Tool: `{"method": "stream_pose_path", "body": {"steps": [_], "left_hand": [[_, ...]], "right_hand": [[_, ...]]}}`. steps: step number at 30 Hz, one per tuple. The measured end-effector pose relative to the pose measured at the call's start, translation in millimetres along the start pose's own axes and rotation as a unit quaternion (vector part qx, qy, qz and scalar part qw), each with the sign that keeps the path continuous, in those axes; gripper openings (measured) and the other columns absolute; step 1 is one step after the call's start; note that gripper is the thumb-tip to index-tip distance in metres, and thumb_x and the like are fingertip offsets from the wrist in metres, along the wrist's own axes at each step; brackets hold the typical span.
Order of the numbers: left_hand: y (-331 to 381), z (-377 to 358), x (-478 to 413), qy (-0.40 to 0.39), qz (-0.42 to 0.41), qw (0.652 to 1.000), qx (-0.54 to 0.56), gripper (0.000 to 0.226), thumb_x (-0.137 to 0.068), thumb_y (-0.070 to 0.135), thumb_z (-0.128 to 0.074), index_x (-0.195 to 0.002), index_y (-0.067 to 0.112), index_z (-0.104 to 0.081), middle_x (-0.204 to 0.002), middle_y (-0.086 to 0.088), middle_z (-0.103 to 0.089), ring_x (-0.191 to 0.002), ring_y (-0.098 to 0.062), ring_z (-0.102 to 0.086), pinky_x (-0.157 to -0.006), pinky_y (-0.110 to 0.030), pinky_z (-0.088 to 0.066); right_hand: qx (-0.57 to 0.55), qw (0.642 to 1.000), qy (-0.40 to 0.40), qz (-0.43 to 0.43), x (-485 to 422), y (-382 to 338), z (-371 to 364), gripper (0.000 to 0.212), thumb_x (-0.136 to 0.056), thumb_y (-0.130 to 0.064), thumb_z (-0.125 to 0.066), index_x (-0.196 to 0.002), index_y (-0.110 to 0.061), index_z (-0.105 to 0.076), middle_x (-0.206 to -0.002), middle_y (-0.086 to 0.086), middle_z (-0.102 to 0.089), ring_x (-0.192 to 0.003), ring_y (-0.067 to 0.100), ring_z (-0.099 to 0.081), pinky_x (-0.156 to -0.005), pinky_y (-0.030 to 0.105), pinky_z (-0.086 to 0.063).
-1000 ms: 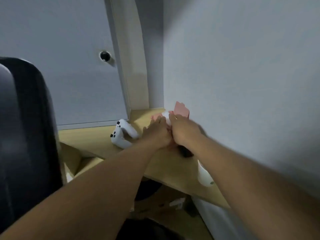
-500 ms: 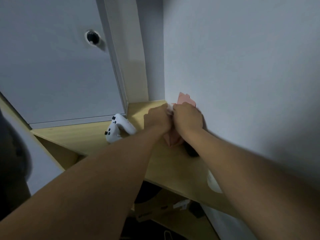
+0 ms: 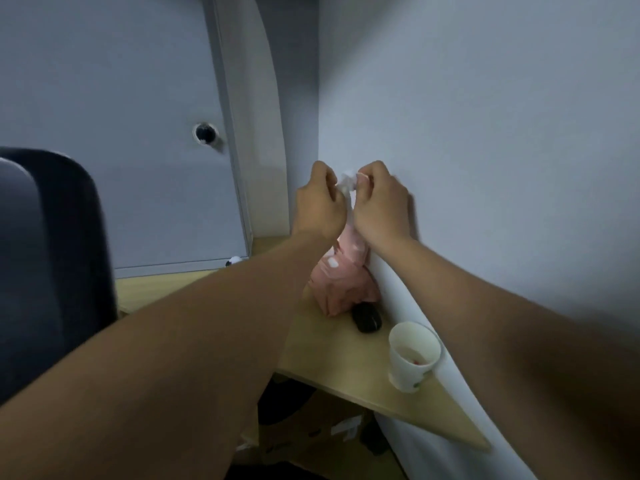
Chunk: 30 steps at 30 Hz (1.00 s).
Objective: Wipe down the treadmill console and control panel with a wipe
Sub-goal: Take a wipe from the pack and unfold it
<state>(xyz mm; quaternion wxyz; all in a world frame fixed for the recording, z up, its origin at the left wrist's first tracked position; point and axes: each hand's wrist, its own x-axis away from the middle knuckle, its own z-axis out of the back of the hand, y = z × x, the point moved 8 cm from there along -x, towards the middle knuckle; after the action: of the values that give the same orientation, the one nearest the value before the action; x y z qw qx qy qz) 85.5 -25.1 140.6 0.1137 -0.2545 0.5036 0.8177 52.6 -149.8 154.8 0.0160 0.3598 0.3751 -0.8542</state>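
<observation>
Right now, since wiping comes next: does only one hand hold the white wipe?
No, the left hand and the right hand both pinch the white wipe between them.

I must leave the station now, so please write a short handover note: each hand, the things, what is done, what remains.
Left hand: fingers pinch the white wipe.
Right hand: pinches the same wipe, opposite side.
Pink wipe pack: below both hands, on the desk by the wall.
Done: a wipe is taken in hand.
To do: all the wiping; the treadmill console is not in view.
</observation>
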Motion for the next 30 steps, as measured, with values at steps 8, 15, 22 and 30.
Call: {"method": "stream_pose_path", "body": {"steps": [8,15,22,30], "left_hand": [[66,52,60,-0.114,0.080,0.967,0.214,0.012,-0.095,0.012,-0.063,-0.102,0.018,-0.069,-0.099,0.001,-0.071,-0.088,-0.011,-0.065,-0.079,-0.024,-0.052],[111,139,144,-0.154,0.085,0.932,0.315,0.023,-0.094,0.012,-0.064,-0.073,0.016,-0.057,-0.072,-0.004,-0.060,-0.072,-0.024,-0.057,-0.066,-0.037,-0.050],[115,244,202,-0.185,0.021,0.957,0.224,0.016,-0.084,0.002,-0.075,-0.087,0.014,-0.065,-0.076,-0.004,-0.057,-0.066,-0.019,-0.056,-0.058,-0.031,-0.053],[73,360,277,-0.266,0.124,0.916,0.272,0.040,-0.081,0.023,-0.073,-0.111,-0.002,-0.066,-0.090,-0.011,-0.067,-0.085,-0.023,-0.065,-0.085,-0.038,-0.055]], "right_hand": [[-0.303,0.935,-0.100,-0.153,37,-61,94,0.015,-0.095,-0.004,-0.055,-0.090,-0.014,-0.065,-0.089,0.013,-0.068,-0.069,0.019,-0.069,-0.066,0.034,-0.059],[-0.269,0.943,-0.116,-0.156,125,-124,144,0.028,-0.100,-0.027,-0.054,-0.088,-0.003,-0.063,-0.067,0.012,-0.053,-0.057,0.019,-0.057,-0.050,0.029,-0.049],[-0.403,0.863,-0.143,-0.270,205,-181,109,0.043,-0.100,-0.043,-0.048,-0.116,-0.006,-0.063,-0.106,0.016,-0.073,-0.096,0.031,-0.071,-0.092,0.051,-0.054],[-0.426,0.850,-0.245,-0.191,297,-290,47,0.021,-0.094,-0.002,-0.058,-0.114,-0.003,-0.064,-0.105,0.013,-0.073,-0.102,0.027,-0.070,-0.087,0.040,-0.056]]}}
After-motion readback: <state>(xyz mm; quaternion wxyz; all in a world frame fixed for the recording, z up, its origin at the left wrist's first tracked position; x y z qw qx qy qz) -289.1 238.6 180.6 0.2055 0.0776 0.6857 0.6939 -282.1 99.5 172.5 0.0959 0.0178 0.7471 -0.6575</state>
